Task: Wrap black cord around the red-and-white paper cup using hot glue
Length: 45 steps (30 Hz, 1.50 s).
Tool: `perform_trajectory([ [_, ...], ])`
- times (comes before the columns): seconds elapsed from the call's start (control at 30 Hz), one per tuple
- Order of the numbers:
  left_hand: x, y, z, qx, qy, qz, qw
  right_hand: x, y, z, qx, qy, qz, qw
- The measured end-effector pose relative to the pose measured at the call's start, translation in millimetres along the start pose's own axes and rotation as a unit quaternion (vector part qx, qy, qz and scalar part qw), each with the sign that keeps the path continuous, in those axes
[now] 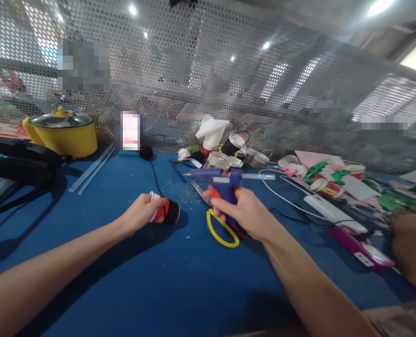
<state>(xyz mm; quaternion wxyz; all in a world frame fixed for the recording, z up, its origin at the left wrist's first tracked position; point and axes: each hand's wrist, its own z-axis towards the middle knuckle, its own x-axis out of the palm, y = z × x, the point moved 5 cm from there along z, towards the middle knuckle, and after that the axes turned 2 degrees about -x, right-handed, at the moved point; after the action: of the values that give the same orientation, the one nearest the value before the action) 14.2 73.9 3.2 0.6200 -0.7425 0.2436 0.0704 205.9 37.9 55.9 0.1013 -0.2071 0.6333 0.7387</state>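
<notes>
My left hand is closed round a small cup-shaped piece with red, white and black parts, lying on its side on the blue table. My right hand grips the handle of a blue hot glue gun, its nozzle pointing left towards the piece and a clear glue stick jutting out to the right. Yellow-handled scissors lie on the table just below and behind the glue gun.
A yellow pot with a lid stands at the back left, near black gear. Paper cups, tape and craft scraps crowd the back. A white power strip, a pink object and another person's hand are on the right.
</notes>
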Motion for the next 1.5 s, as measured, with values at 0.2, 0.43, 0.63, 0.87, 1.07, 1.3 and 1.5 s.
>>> perform_trajectory([
  [0.2,-2.4,3,2,-0.006,0.004,-0.02,1.0,25,-9,-22,0.017,0.023,-0.089,0.996],
  [0.43,0.9,-1,-1,-0.027,0.014,-0.05,0.998,32,-2,-27,-0.069,0.012,-0.271,0.96],
  [0.63,1.6,-2,0,-0.027,0.009,-0.065,0.998,36,4,-28,-0.152,-0.007,-0.331,0.931],
  [0.87,1.5,2,1,-0.019,0.009,-0.064,0.998,36,7,-29,-0.153,-0.006,-0.331,0.931],
  [1.07,0.4,4,1,-0.01,-0.001,-0.057,0.998,38,9,-30,-0.159,0.006,-0.301,0.94],
  [1.3,-1.6,1,0,-0.009,-0.019,-0.041,0.999,37,8,-31,-0.148,0.019,-0.291,0.945],
  [1.5,-0.9,1,0,-0.003,-0.022,-0.042,0.999,37,9,-31,-0.139,0.016,-0.314,0.939],
])
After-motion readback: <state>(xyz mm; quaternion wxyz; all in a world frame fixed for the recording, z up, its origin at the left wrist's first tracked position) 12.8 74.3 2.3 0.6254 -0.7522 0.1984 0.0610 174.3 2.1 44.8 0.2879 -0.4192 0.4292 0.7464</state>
